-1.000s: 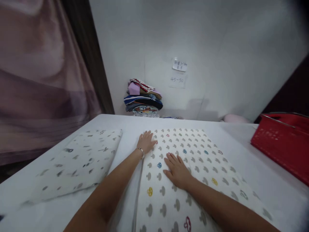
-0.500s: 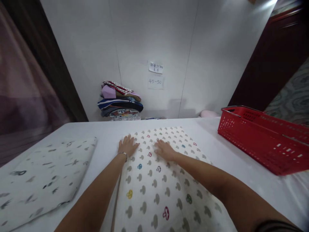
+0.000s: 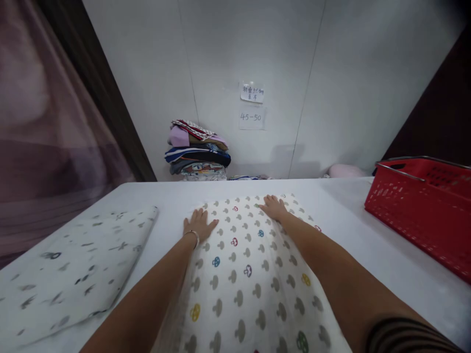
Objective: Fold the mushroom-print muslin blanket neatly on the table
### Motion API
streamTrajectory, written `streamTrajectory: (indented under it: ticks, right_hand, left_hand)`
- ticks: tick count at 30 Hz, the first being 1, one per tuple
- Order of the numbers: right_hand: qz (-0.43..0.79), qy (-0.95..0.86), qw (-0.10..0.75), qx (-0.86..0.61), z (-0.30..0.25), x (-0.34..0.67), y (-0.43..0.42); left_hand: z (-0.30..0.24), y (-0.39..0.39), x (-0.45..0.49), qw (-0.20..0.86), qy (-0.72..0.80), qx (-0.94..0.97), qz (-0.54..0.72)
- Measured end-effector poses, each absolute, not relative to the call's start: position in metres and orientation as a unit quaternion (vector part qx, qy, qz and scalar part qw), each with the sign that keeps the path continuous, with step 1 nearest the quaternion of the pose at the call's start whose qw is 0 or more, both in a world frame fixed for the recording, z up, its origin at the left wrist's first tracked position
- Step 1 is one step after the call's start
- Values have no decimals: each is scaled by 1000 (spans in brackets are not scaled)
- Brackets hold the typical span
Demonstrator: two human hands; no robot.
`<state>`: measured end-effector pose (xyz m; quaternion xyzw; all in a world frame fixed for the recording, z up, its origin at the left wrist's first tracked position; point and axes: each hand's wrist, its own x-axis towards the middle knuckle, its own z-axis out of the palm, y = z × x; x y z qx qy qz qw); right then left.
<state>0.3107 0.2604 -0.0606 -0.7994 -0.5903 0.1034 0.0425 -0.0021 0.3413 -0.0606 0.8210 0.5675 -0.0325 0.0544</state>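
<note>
A white cloth (image 3: 239,284) printed with grey and coloured mushrooms lies spread lengthwise on the table, its near end running out of the bottom of the view. My left hand (image 3: 199,224) rests flat at the cloth's left edge near the far end, fingers spread, with a bracelet at the wrist. Toward the far right corner, my right hand (image 3: 274,208) lies palm down on the same cloth, fingers extended. Neither hand grips the fabric.
A folded white cloth with dark leaf-like prints (image 3: 81,269) lies on the left of the white table (image 3: 165,191). At right stands a red plastic basket (image 3: 415,211). Folded fabrics (image 3: 198,152) are stacked behind the far edge, below paper signs (image 3: 252,117) on the wall.
My right hand has slid across the cloth from its middle toward the far right corner. My left hand stays at the left edge. The camera view has turned slightly left.
</note>
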Motion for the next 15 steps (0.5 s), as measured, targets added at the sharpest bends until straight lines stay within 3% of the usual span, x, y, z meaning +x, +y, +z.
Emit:
streamTrajectory:
  ticks: [6,15]
  right_hand:
    - [82,-597,72,-794,-63,324,252]
    - [107,-537,23,-836,-65,370,237]
  left_hand:
    - [-48,340,35,18,526,850,-17]
    - [-67,363,38,63,555,829,-2]
